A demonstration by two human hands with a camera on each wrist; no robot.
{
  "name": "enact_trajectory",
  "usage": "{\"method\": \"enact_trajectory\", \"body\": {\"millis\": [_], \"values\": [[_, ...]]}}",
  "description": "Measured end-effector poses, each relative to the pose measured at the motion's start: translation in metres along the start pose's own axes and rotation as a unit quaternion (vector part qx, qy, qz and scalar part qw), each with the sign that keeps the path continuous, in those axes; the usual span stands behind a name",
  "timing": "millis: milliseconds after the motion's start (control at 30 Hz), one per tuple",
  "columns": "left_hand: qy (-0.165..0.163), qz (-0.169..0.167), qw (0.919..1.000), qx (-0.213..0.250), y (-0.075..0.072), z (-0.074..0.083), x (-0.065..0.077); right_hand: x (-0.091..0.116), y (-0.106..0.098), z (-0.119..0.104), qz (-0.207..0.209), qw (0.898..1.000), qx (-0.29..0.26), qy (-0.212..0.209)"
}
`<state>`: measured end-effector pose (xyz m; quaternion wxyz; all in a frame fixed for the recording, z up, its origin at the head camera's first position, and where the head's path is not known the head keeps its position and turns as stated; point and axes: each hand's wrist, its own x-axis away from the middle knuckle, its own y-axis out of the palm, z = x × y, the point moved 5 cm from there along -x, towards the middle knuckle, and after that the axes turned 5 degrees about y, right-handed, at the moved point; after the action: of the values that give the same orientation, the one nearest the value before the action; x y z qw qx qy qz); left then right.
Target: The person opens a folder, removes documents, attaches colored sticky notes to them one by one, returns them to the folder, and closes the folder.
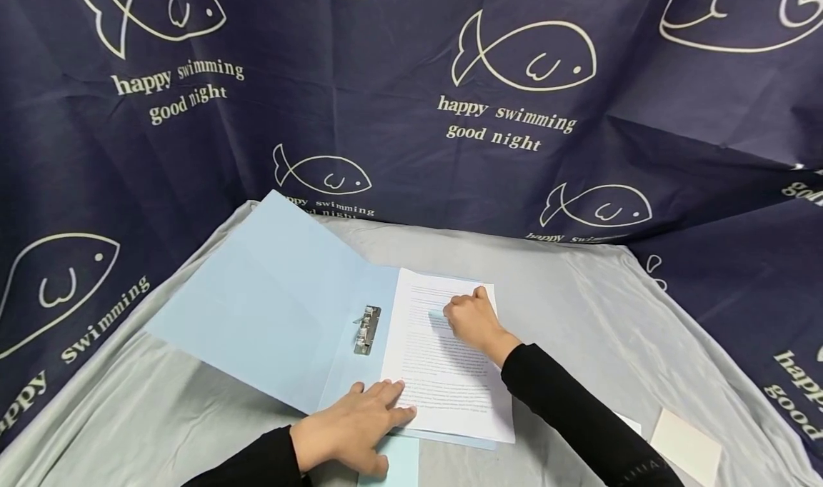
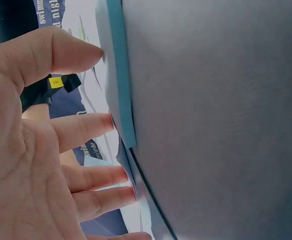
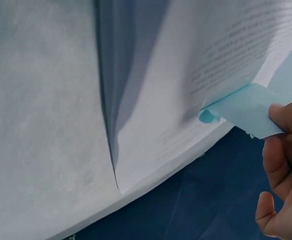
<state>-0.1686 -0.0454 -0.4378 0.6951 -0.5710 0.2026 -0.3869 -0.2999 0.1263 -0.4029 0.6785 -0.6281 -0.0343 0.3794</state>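
A light blue folder (image 1: 257,287) lies spread out with a printed sheet (image 1: 444,373) on its right side and a metal clip (image 1: 367,330) by the spine. My right hand (image 1: 476,320) pinches a light blue sticky note (image 3: 246,107) between thumb and finger. One edge of the note meets the printed text, while the rest lifts off the page. My left hand (image 1: 353,426), fingers spread, rests at the sheet's lower left corner and the folder. Below that hand lies a pale blue sticky note pad (image 1: 401,462), its thick teal edge showing in the left wrist view.
A cream square pad (image 1: 686,444) lies at the lower right, with a white piece (image 1: 629,423) partly hidden by the right sleeve. Grey cloth (image 1: 566,294) covers the table. Behind it hangs a dark blue curtain (image 1: 398,66) with fish drawings.
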Motion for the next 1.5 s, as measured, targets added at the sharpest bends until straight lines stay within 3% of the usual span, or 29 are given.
{"method": "enact_trajectory", "body": {"millis": [300,567,833,1000,1200,1300,1500], "values": [[0.021,0.017,0.9996,-0.01,-0.004,-0.001,-0.002,0.004,0.012,-0.011,-0.101,0.995,-0.013,0.012],[0.023,0.008,0.9996,-0.016,-0.009,-0.002,-0.005,0.007,0.019,-0.015,-0.176,0.981,-0.069,0.04],[0.036,0.015,0.9989,-0.027,-0.017,-0.003,-0.01,0.008,0.018,-0.013,-0.202,0.963,-0.171,0.041],[0.054,0.051,0.9956,-0.057,-0.02,-0.006,-0.013,0.008,0.018,-0.013,-0.201,0.965,-0.162,0.032],[0.075,0.087,0.9911,-0.067,-0.026,-0.009,-0.023,0.008,0.02,-0.008,-0.211,0.959,-0.175,0.07],[0.075,0.088,0.9914,-0.062,-0.028,-0.011,-0.031,0.01,0.022,-0.008,-0.218,0.954,-0.189,0.082],[0.067,0.067,0.9938,-0.058,-0.027,-0.013,-0.043,0.016,0.027,-0.013,-0.244,0.945,-0.208,0.064]]}}
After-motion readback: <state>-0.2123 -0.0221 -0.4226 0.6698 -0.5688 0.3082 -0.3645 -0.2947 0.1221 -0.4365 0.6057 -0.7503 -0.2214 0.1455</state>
